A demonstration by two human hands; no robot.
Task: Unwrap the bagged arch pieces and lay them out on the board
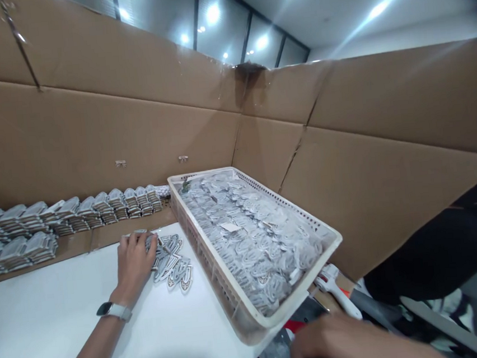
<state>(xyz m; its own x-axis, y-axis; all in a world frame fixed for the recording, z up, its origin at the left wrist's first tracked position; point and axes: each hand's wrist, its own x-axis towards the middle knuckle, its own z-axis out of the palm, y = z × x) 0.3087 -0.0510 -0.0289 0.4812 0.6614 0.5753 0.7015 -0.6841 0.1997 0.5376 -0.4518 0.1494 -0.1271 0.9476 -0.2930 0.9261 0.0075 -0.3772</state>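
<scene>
On the white table, my left hand (139,259) wears a watch and has its fingers bent over the upper left of a loose pile. A small grey-and-white flat piece shows between thumb and fingers; the fingertips are partly hidden. The pile is of flat, rounded grey-and-white pieces (179,273) with patterned edges, lying overlapped beside a basket. My right hand (334,341) is low at the right, beyond the table edge, smeared by motion. Its fingers point down and I cannot make out whether they hold anything.
A white plastic basket (213,271) full of bagged grey-and-white pieces stands on the table. Neat stacks of similar pieces (116,202) line the back left. Cardboard walls (90,131) enclose the back and right. A white-handled tool (338,293) lies beyond the basket's right corner.
</scene>
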